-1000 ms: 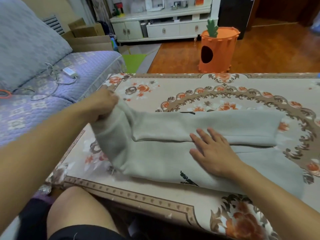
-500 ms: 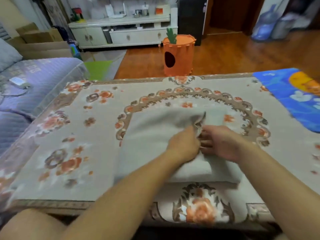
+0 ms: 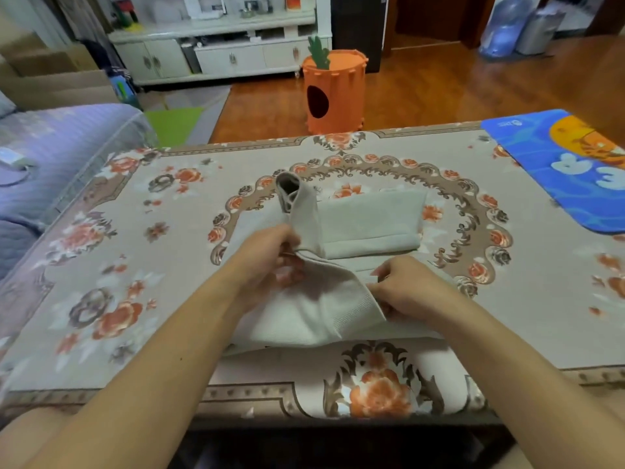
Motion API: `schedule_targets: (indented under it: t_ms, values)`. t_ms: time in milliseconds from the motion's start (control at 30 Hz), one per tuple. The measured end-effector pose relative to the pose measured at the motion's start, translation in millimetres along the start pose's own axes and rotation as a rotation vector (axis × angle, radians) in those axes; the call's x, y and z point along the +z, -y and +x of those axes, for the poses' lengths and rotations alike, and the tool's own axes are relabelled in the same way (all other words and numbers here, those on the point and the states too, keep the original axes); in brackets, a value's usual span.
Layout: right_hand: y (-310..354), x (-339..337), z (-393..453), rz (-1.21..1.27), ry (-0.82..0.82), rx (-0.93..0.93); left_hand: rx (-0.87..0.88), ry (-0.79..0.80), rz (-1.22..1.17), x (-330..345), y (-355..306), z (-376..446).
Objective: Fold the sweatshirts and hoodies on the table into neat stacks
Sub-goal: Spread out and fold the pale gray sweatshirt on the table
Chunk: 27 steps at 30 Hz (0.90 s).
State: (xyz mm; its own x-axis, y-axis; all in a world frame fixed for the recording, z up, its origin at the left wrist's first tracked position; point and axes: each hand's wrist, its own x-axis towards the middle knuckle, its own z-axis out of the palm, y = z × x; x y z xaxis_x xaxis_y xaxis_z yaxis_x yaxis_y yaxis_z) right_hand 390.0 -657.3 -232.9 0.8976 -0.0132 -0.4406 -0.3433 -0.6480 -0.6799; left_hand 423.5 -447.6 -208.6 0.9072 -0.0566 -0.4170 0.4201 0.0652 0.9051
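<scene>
A light grey sweatshirt (image 3: 368, 220) lies partly folded in the middle of the flower-patterned table (image 3: 128, 265). Its far half rests flat as a rectangle. My left hand (image 3: 267, 255) grips a fold of the cloth and holds it up, so a sleeve cuff (image 3: 289, 189) stands upright above the garment. My right hand (image 3: 402, 286) pinches the near layer's edge at the right, and that layer (image 3: 314, 316) is lifted off the table between both hands.
A blue cartoon mat (image 3: 568, 164) covers the table's far right corner. A purple-covered sofa (image 3: 50, 154) runs along the left. Beyond the table stand an orange carrot-shaped bin (image 3: 334, 93) on wooden floor and a white cabinet (image 3: 223, 52).
The sweatshirt was stretched long a second ago, then folded in half at the centre. Now both hands have lifted the near layer, and a cuff sticks up. The view has shifted right.
</scene>
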Motion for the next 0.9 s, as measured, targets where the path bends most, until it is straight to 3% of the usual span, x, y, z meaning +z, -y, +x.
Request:
schedule_targets:
  t_ms: [100, 200, 333, 400, 467, 567, 700, 767, 900]
  values:
    - [3, 2, 10, 0.111, -0.116, -0.031, -0.036, 0.018, 0.030, 3, -1, -4]
    - [4, -2, 24, 0.256, -0.252, -0.089, 0.064, 0.023, 0.215, 20, -14, -2]
    - [-6, 4, 36, 0.444, -0.157, 0.021, 0.234, 0.049, 0.736, 60, -10, 11]
    - [-7, -1, 36, 0.698, -0.072, 0.111, 0.272, 0.143, 1.042, 77, 17, 17]
    - [-6, -10, 34, 0.871, 0.056, 0.197, 0.349, 0.154, 1.189, 84, 37, 18]
    - [10, -15, 37, 0.695, 0.081, 0.238, 0.409, 0.232, 1.057, 70, 43, 19]
    - [30, 11, 60, 0.076, -0.263, 0.154, 0.415, 0.455, 0.927, 43, 35, 5]
    - [24, 24, 62, -0.079, -0.390, 0.071, 0.405, 0.370, 0.958, 26, 35, -3]
    - [19, 25, 47, -0.171, -0.555, -0.176, 0.603, -0.221, 0.876, -27, 42, -18]
